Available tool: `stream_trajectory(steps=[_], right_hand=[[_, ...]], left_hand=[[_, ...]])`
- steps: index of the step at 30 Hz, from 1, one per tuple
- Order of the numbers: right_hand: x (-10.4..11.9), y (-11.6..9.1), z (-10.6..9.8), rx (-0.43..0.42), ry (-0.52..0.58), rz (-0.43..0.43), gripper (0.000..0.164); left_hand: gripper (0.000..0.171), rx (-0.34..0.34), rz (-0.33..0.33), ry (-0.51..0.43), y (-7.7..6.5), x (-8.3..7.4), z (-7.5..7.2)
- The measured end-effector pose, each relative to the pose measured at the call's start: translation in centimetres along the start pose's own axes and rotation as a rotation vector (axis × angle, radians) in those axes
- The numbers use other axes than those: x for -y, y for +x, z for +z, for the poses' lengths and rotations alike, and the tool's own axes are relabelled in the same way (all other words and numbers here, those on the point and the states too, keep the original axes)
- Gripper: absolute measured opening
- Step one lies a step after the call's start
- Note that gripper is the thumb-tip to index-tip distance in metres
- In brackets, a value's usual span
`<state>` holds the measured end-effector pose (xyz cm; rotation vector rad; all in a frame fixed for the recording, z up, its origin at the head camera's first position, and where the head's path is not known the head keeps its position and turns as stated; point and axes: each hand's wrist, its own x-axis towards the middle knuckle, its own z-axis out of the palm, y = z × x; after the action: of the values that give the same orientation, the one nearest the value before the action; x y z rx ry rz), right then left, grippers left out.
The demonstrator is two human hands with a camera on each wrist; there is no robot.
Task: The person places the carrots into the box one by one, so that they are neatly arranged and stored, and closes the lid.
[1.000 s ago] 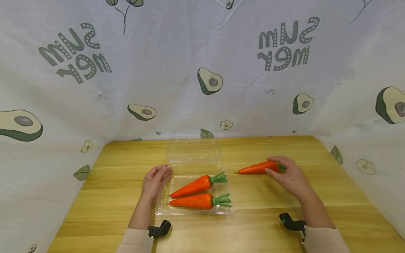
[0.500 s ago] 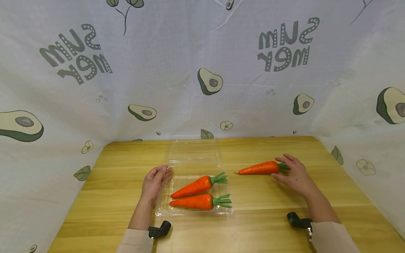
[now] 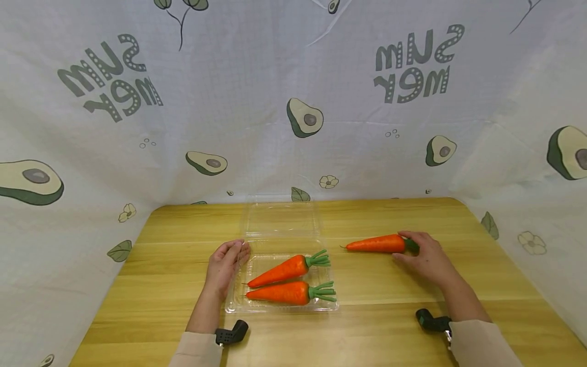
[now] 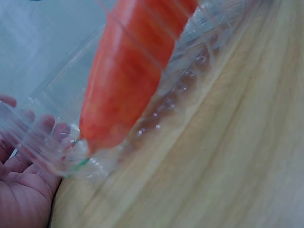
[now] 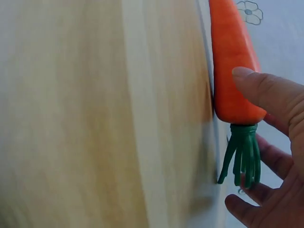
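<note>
At lower right, the loosely curled right hand (image 3: 424, 256) pinches a glossy, tapering, green-stalked orange carrot (image 3: 377, 243); lower left, the left hand (image 3: 223, 264) pinches a clear box (image 3: 263, 262).

Orange carrots (image 3: 281, 293) have green tops (image 3: 315, 292), the table (image 3: 367, 331) yellowish wood grain, the white cloth (image 3: 257, 66) green-rimmed avocado prints (image 3: 300, 121).

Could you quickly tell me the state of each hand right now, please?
Left hand: closed, holding the clear container at its left edge.
Right hand: closed, pinching the loose carrot at its thick end.
</note>
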<state>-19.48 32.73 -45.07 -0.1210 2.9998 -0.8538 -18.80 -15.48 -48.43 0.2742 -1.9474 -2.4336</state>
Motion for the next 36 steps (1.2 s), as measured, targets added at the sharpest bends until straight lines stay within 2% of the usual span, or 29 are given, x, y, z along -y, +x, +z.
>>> stream_trajectory(steps=[17,28,36], right_hand=[[0.2,0.0,0.2,0.077,0.001,0.114,0.073],[0.7,-0.3,0.1,0.060,0.051,0.113,0.078],[2.2,-0.4,-0.5,0.039,0.070,0.082,0.079]], left_hand=[[0.035,0.007,0.010,-0.017,0.1,0.1,0.0],[0.036,0.009,0.002,-0.026,0.0,-0.1,0.0],[0.036,0.007,-0.003,-0.023,-0.1,-0.1,-0.1]])
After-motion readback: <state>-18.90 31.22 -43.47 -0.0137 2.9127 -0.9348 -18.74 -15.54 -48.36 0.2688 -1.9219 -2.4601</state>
